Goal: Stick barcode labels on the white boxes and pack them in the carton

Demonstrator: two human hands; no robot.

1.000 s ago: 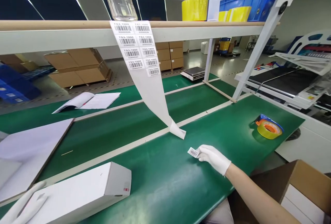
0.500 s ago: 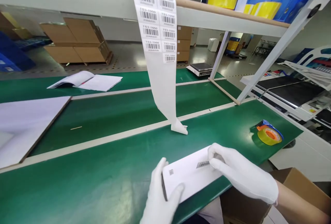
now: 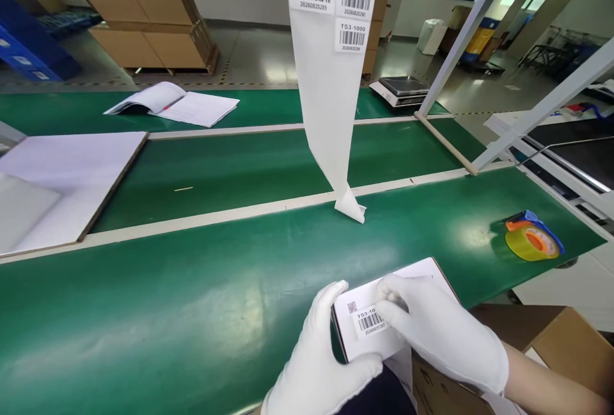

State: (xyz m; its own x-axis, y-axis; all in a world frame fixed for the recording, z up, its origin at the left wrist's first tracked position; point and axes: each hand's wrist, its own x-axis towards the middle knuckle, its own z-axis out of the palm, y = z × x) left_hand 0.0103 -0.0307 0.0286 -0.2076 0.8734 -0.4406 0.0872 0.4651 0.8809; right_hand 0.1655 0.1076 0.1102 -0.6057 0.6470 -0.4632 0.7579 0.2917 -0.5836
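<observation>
A white box is tilted at the table's near edge, a small square code printed near its left end. My gloved left hand grips that end, with fingers along the side and the thumb over the front edge. Pinched fingers of my gloved right hand hold the right end of a TS3-1000 barcode label. The label lies over the box top beside the square code; whether it is stuck down all over I cannot tell. Beyond the box, a strip of barcode labels hangs down, its lower end curled.
On the green table, a tape dispenser lies at the right. An open booklet, a scale and a white board are farther back. An open cardboard box stands below the near right edge.
My right hand has brought the label left and down onto the box, near the square code. Both hands and the box have shifted right in view, and the camera has tipped lower.
</observation>
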